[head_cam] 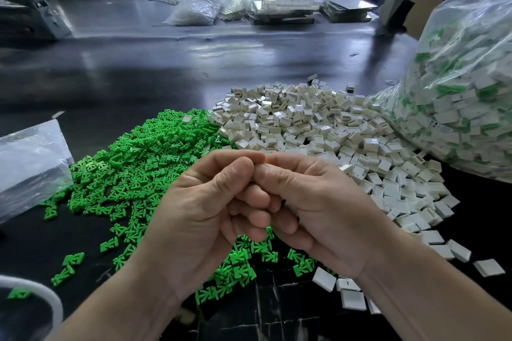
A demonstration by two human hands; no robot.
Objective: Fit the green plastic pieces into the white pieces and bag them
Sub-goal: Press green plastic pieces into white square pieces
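Fitting seemed under way: your left grip [210,210] and right grip [313,202] met, curled, contents hidden, over the counter's [155,72] near edge between green pieces [133,163] and white pieces [318,124]. Next called for the right-edge bag [465,97].

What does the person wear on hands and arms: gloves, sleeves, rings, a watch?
The left hand and right hand are bare, without gloves or rings. The left forearm and right forearm are bare to the picture's edge, no sleeve or watch.

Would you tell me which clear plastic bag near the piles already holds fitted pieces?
The large bag on the right, bulging with white-and-green pieces; the left bag lies flat, seemingly empty.
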